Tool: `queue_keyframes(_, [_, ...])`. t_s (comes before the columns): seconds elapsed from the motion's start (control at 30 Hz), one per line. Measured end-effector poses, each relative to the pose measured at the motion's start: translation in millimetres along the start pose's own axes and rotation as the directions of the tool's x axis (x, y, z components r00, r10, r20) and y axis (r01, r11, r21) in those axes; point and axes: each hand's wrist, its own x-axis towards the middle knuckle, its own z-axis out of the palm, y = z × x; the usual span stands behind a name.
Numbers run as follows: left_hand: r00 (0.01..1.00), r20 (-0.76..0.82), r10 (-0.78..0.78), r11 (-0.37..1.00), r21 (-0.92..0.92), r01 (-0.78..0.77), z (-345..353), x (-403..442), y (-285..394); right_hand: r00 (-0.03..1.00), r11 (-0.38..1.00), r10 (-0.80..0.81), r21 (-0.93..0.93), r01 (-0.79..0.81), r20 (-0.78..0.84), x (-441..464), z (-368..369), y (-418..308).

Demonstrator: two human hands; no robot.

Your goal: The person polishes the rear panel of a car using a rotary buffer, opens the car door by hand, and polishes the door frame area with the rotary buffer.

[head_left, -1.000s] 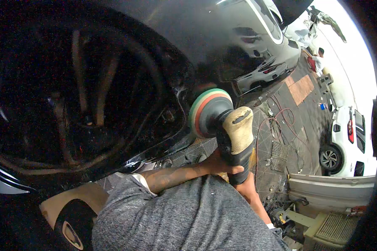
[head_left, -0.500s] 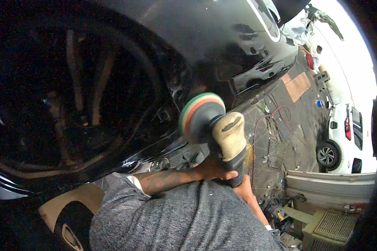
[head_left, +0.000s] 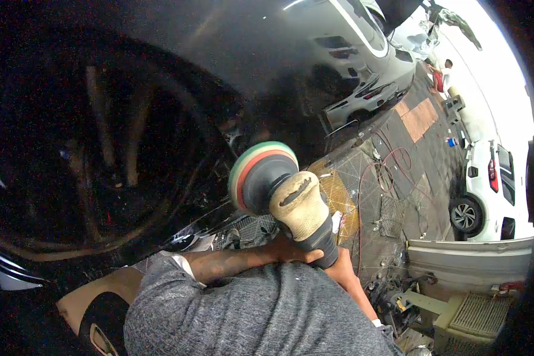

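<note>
A car polisher (head_left: 302,207) with a worn, tan cloth-like cover is gripped in both hands. My left hand (head_left: 298,251) wraps round the underside of its body, partly hidden behind it. Closed at the dark rear end of the tool is my right hand (head_left: 340,270), its fingers mostly out of sight. The round polishing pad (head_left: 238,172), banded green, cream and red-orange, faces the glossy black car body (head_left: 267,89). Whether the pad touches the paint I cannot tell.
A large dark wheel (head_left: 110,154) fills the left. A red hose (head_left: 363,196) lies looped across the floor. At the right stand a white car (head_left: 489,196) and a beige slatted unit (head_left: 477,317). Another person (head_left: 442,78) is low by the far wall.
The polisher has shifted left and its body slightly down, the pad now closer to the wheel. Both hands keep hold of it. The yellow patch of floor behind it shows more.
</note>
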Motion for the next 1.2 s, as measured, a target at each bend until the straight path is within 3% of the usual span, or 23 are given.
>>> queue_keyframes(0.1, [0.984,0.023,-0.176,0.951,-0.255,0.176,1.2,16.0,20.0,0.987,0.986,0.161,-0.033,-0.161,-0.015,6.2,-7.4,5.0])
queue_keyframes(0.13, [0.985,-0.029,-0.167,0.982,-0.099,0.164,3.5,32.0,18.9,0.982,0.983,0.182,0.02,-0.182,-0.05,8.2,-9.7,3.4])
queue_keyframes(0.23, [0.985,-0.07,-0.156,0.943,-0.307,0.127,-0.3,60.5,24.2,0.968,0.971,0.2,0.161,-0.175,-0.154,15.9,-8.4,10.8])
queue_keyframes(0.27, [0.968,-0.011,-0.249,0.92,-0.316,0.233,-0.6,63.1,27.7,0.972,0.971,0.204,0.15,-0.186,-0.117,16.6,-11.4,10.1])
queue_keyframes(0.3, [0.967,-0.017,-0.253,0.92,-0.315,0.235,0.1,60.1,27.3,0.973,0.971,0.203,0.151,-0.186,-0.11,15.3,-13.5,6.5])
queue_keyframes(0.33, [0.972,-0.055,-0.229,0.943,-0.261,0.207,1.3,54.5,25.2,0.975,0.972,0.21,0.128,-0.2,-0.072,14.2,-15.7,2.6])
queue_keyframes(0.4, [0.991,-0.014,-0.133,0.989,0.062,0.134,-0.9,41.4,9.2,0.976,0.971,0.217,0.11,-0.212,-0.03,16.3,-12.8,2.1])
queue_keyframes(0.47, [0.996,-0.083,0.039,0.996,0.088,-0.032,3.2,8.1,-5.2,1.0,0.995,-0.005,0.099,0.007,-0.022,14.8,-3.7,2.9])
queue_keyframes(0.5, [0.998,-0.056,-0.032,0.998,-0.062,0.028,10.2,-8.5,-35.3,1.0,0.995,0.002,0.104,0.0,-0.024,13.0,-2.1,1.7])
queue_keyframes(0.53, [1.0,-0.014,-0.003,0.998,0.06,0.004,-8.0,-4.9,4.6,0.999,0.999,0.033,0.029,-0.034,0.025,12.9,-2.7,-1.1])
queue_keyframes(0.57, [0.992,0.015,0.127,0.988,0.085,-0.128,-14.7,-3.5,8.0,0.998,0.999,0.042,0.007,-0.043,0.056,14.1,-6.1,-6.8])
queue_keyframes(0.63, [0.986,-0.157,-0.054,0.982,-0.188,0.023,1.5,1.4,17.7,0.995,0.998,0.054,-0.016,-0.053,0.084,14.3,-10.4,-9.5])
queue_keyframes(0.7, [0.977,-0.033,-0.21,0.961,-0.191,0.2,3.5,21.0,9.4,0.988,0.988,0.151,0.039,-0.152,0.038,18.1,-16.6,5.6])
queue_keyframes(0.73, [0.99,-0.039,-0.137,0.98,-0.153,0.13,3.1,35.4,11.8,0.979,0.979,0.2,0.027,-0.202,0.045,20.6,-16.3,17.4])
queue_keyframes(0.77, [0.963,-0.015,-0.269,0.948,-0.181,0.262,1.6,43.2,17.8,0.98,0.981,0.194,0.023,-0.195,0.051,20.9,-15.6,23.5])
queue_keyframes(0.83, [0.973,-0.075,-0.216,0.961,-0.195,0.198,4.0,60.4,20.2,0.982,0.979,0.172,0.124,-0.162,-0.076,23.7,-14.0,26.0])
queue_keyframes(0.9, [0.962,-0.012,-0.272,0.924,-0.281,0.258,-4.3,58.1,29.7,0.981,0.973,0.178,0.16,-0.164,-0.078,24.3,-11.7,24.7])
queue_keyframes(0.97, [0.96,0.068,-0.272,0.962,-0.005,0.273,-1.9,42.1,6.3,0.981,0.966,0.19,0.174,-0.191,0.025,21.4,-14.0,8.2])
queue_keyframes(1.0, [0.998,0.055,-0.025,1.0,0.002,0.025,-2.9,36.3,-11.5,0.993,0.991,0.114,0.064,-0.115,0.011,20.2,-11.6,13.9])
queue_keyframes(1.07, [0.881,0.018,0.472,0.88,0.047,-0.472,-5.1,25.2,-47.2,0.994,0.992,0.103,0.063,-0.105,0.04,19.4,-10.1,5.2])
queue_keyframes(1.1, [0.988,-0.003,0.151,0.988,0.045,-0.151,-5.1,8.8,-1.0,0.993,0.994,0.093,0.054,-0.098,0.079,17.7,-11.4,-0.1])
queue_keyframes(1.13, [0.999,-0.047,0.019,0.988,-0.154,-0.027,-3.1,10.9,17.3,0.993,0.997,0.074,-0.003,-0.074,0.087,17.4,-15.9,-3.6])
queue_keyframes(1.2, [0.998,-0.06,-0.018,0.993,-0.121,0.011,0.1,17.5,0.3,0.989,0.991,0.132,-0.016,-0.131,0.069,21.0,-18.1,1.5])
